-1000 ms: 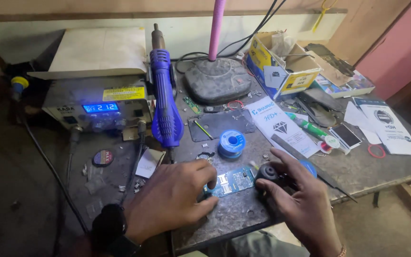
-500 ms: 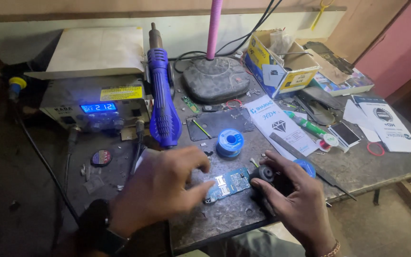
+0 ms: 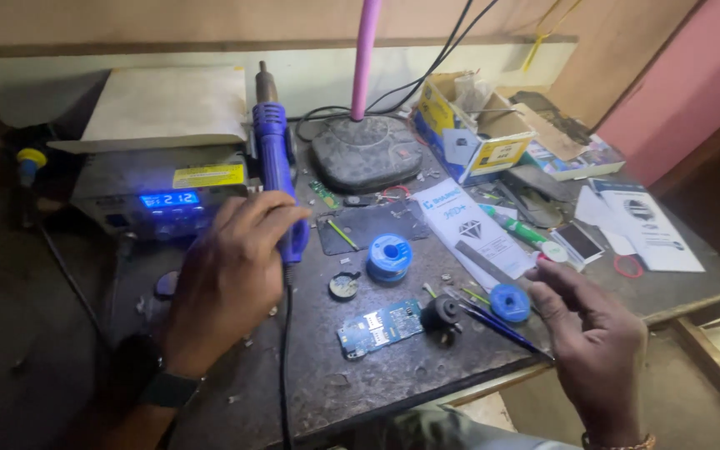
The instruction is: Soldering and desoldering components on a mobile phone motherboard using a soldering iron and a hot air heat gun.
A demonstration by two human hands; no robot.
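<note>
My left hand (image 3: 227,283) reaches up the bench, its fingers curled over the handle of a blue hot-air gun (image 3: 272,142) that stands upright beside a rework station (image 3: 160,196) with a lit blue display. A small blue-green circuit board (image 3: 378,327) lies free on the dark bench, with a small black part (image 3: 442,317) just right of it. My right hand (image 3: 597,342) hovers at the bench's right front, fingers loosely bent and apart, holding nothing that I can see. Thin blue tweezers (image 3: 485,315) lie between it and the board.
A blue solder spool (image 3: 389,257) and a blue round roll (image 3: 510,302) lie near the board. Behind stand a round black lamp base (image 3: 364,154) with a pink stem, an open cardboard box (image 3: 477,133), leaflets and cables. The bench's front edge (image 3: 493,387) runs close to my right hand.
Both hands have left the circuit board. My left hand moved up and took hold of the hot-air gun handle; my right hand pulled back to the right.
</note>
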